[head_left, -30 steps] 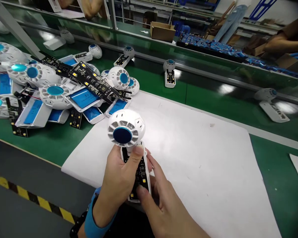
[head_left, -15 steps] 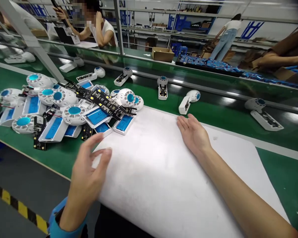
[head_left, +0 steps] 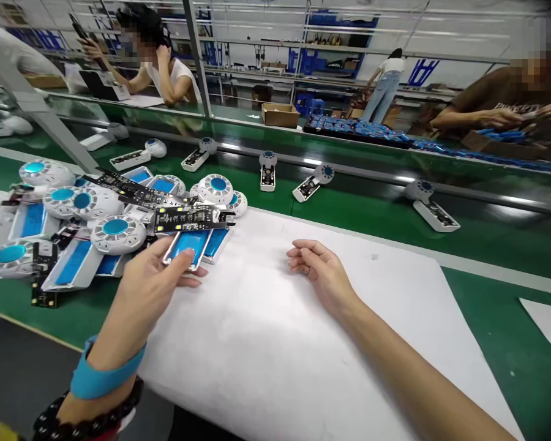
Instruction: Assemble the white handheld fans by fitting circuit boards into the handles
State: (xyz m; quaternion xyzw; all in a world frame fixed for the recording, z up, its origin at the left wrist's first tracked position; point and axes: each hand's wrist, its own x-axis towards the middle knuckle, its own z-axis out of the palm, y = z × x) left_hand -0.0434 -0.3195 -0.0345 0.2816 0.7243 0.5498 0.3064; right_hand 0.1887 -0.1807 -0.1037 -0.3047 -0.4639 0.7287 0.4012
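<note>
A worker's left hand [head_left: 149, 278], a blue wristband [head_left: 108, 372] behind it, pinches a white housing [head_left: 190, 244] with a blue pack inside between thumb and fingers, at the near right edge of a pile of white units with round, ribbed heads [head_left: 118, 233] on a green bench [head_left: 89, 315]. A black circuit board [head_left: 183, 218] dotted with yellow squares overlaps the housing's far end; whether the two are joined cannot be told. The right hand [head_left: 324, 269], empty, is poised above a white sheet [head_left: 275, 331], its fingers loosely curled, well apart from the pile. Beyond, a spaced row of similar units [head_left: 267, 174] shows several open handles. At far right, a person in a brown shirt [head_left: 487, 98] handles blue parts [head_left: 500, 136].
</note>
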